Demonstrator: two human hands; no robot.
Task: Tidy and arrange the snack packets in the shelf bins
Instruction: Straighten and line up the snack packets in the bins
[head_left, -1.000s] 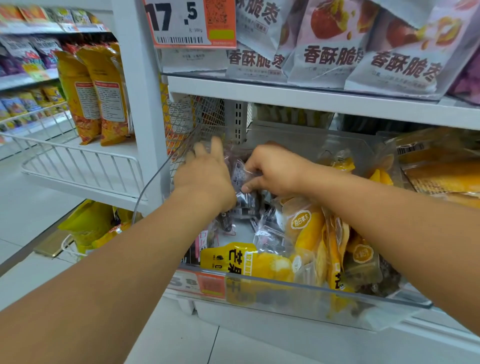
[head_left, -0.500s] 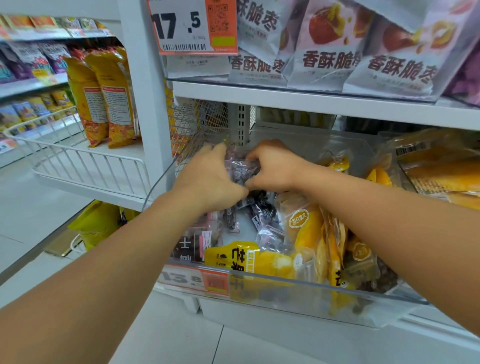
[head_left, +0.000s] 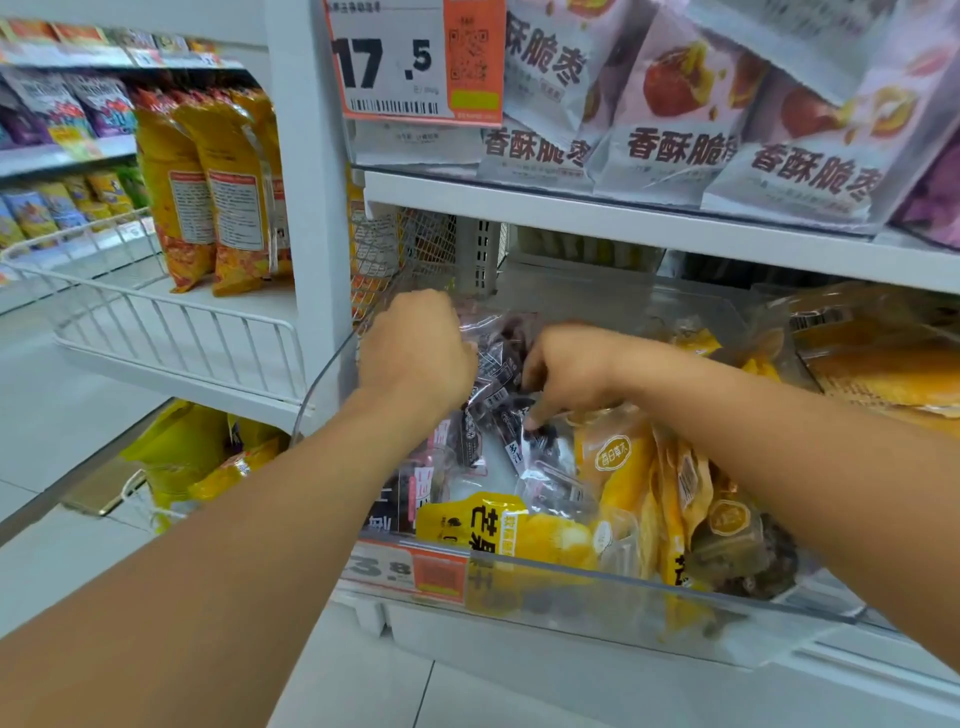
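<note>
A clear plastic shelf bin (head_left: 597, 582) holds a jumble of snack packets. Clear packets of dark dried fruit (head_left: 501, 358) stand at its back left. My left hand (head_left: 415, 353) grips these dark packets from the left, fingers curled round their edge. My right hand (head_left: 566, 371) reaches in from the right, its fingers curled down onto another dark packet (head_left: 524, 436) lower in the bin. Yellow mango packets (head_left: 618, 467) stand on edge at the right. One yellow packet (head_left: 498, 525) lies flat at the front.
A shelf above carries pale packets with red fruit pictures (head_left: 670, 109) and a price tag (head_left: 415, 62). A white wire basket shelf (head_left: 171, 322) with orange bags (head_left: 218, 187) sits to the left. Another bin of yellow packets (head_left: 878, 364) lies at the right.
My left hand went from spread fingers to gripping the dark packets at the bin's back left. My right hand has dropped lower and moved right, onto a dark packet further down.
</note>
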